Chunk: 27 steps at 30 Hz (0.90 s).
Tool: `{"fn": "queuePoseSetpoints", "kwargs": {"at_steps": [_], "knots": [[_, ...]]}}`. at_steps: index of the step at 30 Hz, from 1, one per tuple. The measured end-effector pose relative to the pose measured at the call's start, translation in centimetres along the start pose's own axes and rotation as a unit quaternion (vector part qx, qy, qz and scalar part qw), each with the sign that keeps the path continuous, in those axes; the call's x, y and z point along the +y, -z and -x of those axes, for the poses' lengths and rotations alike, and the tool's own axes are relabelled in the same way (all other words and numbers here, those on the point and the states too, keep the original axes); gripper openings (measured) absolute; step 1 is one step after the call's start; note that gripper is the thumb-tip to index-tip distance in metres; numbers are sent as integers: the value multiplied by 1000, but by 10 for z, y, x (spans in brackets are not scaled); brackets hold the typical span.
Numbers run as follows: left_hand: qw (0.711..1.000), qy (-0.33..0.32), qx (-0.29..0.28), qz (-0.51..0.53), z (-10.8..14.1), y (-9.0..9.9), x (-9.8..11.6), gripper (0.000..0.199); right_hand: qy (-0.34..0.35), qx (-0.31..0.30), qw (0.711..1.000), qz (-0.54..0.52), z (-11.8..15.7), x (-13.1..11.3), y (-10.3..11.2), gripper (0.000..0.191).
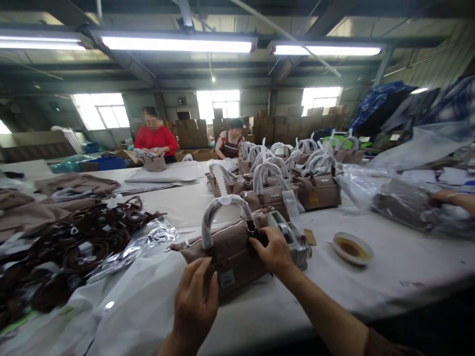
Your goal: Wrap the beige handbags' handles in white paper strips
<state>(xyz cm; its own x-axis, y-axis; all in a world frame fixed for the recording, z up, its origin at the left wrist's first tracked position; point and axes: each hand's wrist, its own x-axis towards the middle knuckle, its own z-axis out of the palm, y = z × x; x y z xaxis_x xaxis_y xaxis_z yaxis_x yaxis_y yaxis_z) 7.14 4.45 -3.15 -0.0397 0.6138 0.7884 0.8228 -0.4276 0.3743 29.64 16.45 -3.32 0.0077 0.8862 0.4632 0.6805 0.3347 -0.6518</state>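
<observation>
A taupe handbag (237, 259) with a wrapped, upright handle (226, 202) stands on the white table before me. My left hand (196, 296) is at the bag's lower left front, its fingers apart and curved, near a small pale label (227, 278). At the base of the handle's right end, my right hand (273, 249) pinches a dark strap piece (260, 238) by a metal ring. A grey tape dispenser (291, 240) sits just behind the right hand.
Dark brown coiled straps (89, 247) lie at left. More wrapped-handle bags (319, 190) stand behind. A round dish (352, 248) is at right, near a plastic-wrapped bag (403, 202) and another person's hand (443, 197). Two people are across the table.
</observation>
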Motion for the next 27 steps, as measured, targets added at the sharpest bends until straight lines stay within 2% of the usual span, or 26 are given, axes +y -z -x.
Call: {"fn": "queuePoseSetpoints", "kwargs": {"at_steps": [2,4,7,11,13,16,17,19,21,22,25,27], "knots": [[995,21,-78,57,-11,-14,15,28,-22,-19,1000,-8,5,-4,-5,29],[985,62,-129,99,-25,-30,28,25,-52,-47,997,-40,5,-6,-4,24],[965,160,-152,145,-47,-50,43,32,-85,-80,988,-101,4,-3,6,19],[907,274,-221,232,-65,-70,62,31,-128,-116,959,-223,13,-2,19,25],[878,304,-244,277,-68,-79,69,30,-100,-118,961,-229,24,-8,24,26],[846,352,-231,328,-65,-90,74,31,14,-99,982,-158,40,-17,34,21],[828,373,-220,355,-63,-93,74,31,46,-99,984,-141,43,-18,38,22],[770,425,-205,430,-59,-97,71,32,84,-115,980,-137,46,-16,47,24],[704,471,-196,494,-56,-99,67,35,95,-122,976,-155,40,-7,56,19],[681,488,-193,511,-56,-99,66,37,93,-107,977,-159,34,-2,59,18],[652,516,-192,521,-58,-96,66,39,106,-19,988,-115,12,10,60,26],[637,529,-198,525,-61,-93,68,40,146,-2,988,-47,-2,12,57,41]]}}
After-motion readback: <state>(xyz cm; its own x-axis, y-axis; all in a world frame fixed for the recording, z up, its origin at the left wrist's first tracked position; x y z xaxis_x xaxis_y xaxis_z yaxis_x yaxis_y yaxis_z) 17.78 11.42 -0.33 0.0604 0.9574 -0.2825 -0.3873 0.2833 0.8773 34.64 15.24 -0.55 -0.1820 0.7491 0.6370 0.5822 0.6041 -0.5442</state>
